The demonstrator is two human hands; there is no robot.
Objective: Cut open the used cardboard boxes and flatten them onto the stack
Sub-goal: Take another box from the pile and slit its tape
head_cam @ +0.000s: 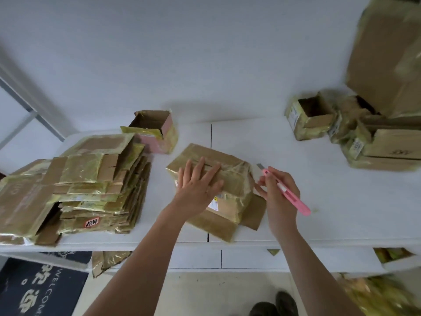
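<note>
Cardboard box [230, 179] sits pretty much dead center on the white table [319, 201], near the front edge, and it's a beat-up one: brown board wrapped in shiny yellowish tape that's wrinkled all over, a white shipping label on the near side, and loose flaps splayed out from under it toward the front and right. Left hand [198, 181] lies flat on top of the box, fingers straight and spread, pressing down rather than gripping. Right hand [276, 190] is just beside the box's right end, fingers curled round a pink utility knife [288, 192] with the short grey blade sticking out past the thumb and pointing away from the person; can't really tell if the blade touches the tape. Off to the left is the stack of flattened boxes [91, 185], same tape-covered look, piled fairly high with a red-and-white sticker on the front edge. Behind it stands an open pinkish box [152, 131], empty-looking from this angle. On the far right there's a cluster of more open boxes [350, 126], one big one leaning up behind them. Below the table a dark welcome mat [38, 290] shows on the floor.
</note>
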